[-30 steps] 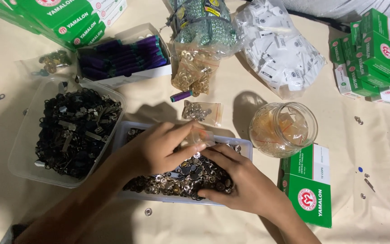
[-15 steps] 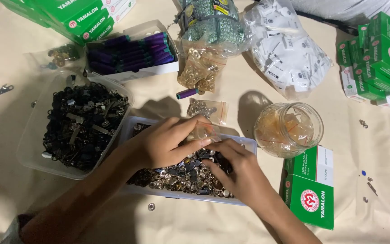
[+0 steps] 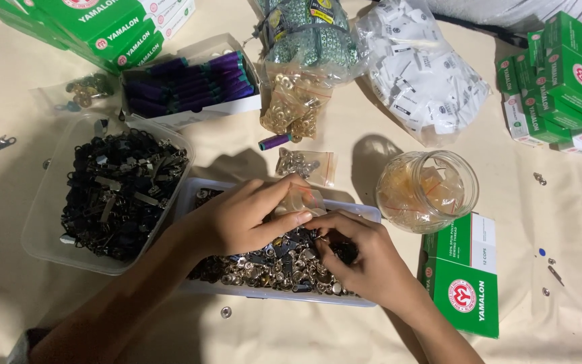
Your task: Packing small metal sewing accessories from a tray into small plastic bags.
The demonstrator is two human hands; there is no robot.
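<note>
Snap buttons fill clear tray; your left hand pinches small plastic bag, right hand fingertips pinch a button.

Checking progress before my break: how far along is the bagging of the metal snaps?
Done: a filled small clear bag of silver snaps lies behind the tray. In hand: the left hand holds a small clear plastic bag while the right hand picks snaps. Left: the clear plastic tray still holds a heap.
</note>
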